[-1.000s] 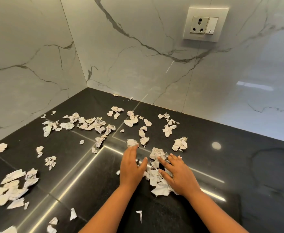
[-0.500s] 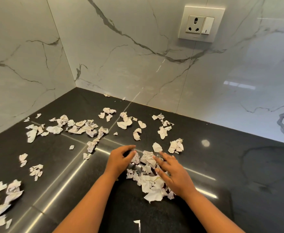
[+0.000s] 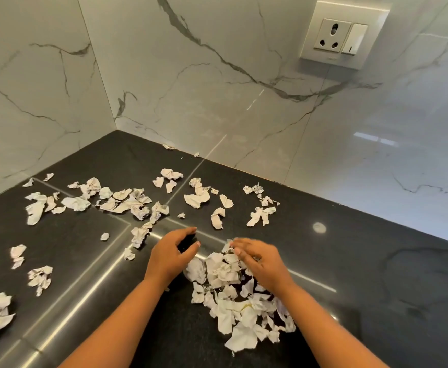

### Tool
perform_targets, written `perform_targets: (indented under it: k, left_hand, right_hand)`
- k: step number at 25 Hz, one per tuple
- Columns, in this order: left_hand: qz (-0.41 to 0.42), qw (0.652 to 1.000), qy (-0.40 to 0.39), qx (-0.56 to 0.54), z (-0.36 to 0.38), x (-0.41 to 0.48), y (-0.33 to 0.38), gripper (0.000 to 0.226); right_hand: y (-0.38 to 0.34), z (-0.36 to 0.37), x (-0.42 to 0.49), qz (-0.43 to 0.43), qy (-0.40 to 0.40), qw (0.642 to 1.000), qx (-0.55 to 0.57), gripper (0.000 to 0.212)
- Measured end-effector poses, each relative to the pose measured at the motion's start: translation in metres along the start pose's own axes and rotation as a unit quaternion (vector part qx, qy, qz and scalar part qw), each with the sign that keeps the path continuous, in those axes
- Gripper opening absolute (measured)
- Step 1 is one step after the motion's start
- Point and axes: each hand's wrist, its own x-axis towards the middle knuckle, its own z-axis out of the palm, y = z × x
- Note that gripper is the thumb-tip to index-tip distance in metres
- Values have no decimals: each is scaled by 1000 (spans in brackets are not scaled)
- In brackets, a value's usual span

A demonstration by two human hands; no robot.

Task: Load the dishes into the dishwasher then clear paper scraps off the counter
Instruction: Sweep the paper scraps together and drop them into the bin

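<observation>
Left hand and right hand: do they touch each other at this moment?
Apart. The head view shows a gap of bare dark counter between the left hand and the right hand.

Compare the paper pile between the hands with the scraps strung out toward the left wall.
The pile is heaped, pieces overlapping; the left scraps lie in a loose line. The left hand and right hand flank the pile, the right touching it; no hand is near the left scraps. Both are crumpled white paper on the black counter.
</observation>
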Motion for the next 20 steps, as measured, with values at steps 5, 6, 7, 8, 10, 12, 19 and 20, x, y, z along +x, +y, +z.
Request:
perform_targets:
  k: [5, 6, 7, 8, 10, 12, 19, 20]
  left_hand:
    - [0, 1000, -2, 13, 0, -1, 5, 56]
    - [2, 1000, -2, 14, -1, -1, 6, 59]
    - [3, 1000, -1, 14, -1, -1, 5, 61]
    - [7, 1000, 0, 14, -1, -1, 5, 60]
    - [9, 1000, -1, 19, -1, 0, 4, 60]
    - [12, 1000, 4, 25, 1, 1, 4, 59]
    - [38, 998, 12, 52, 1, 2, 6, 59]
    - [40, 998, 14, 53, 0, 2, 6, 59]
  right_hand:
    - [42, -42, 81, 157, 69, 980, -100, 49]
    - [48, -44, 90, 170, 39, 977, -120, 52]
    - [50, -42, 96, 159, 14, 977, -141, 53]
    - [48, -36, 95, 136, -4, 978, -158, 54]
    - [37, -15, 81, 70, -26, 979, -188, 55]
    - [21, 7, 51, -17, -79, 980, -182, 60]
    - [58, -21, 103, 56, 142, 984, -92, 44]
    - [68, -31, 122, 115, 159, 973, -123, 48]
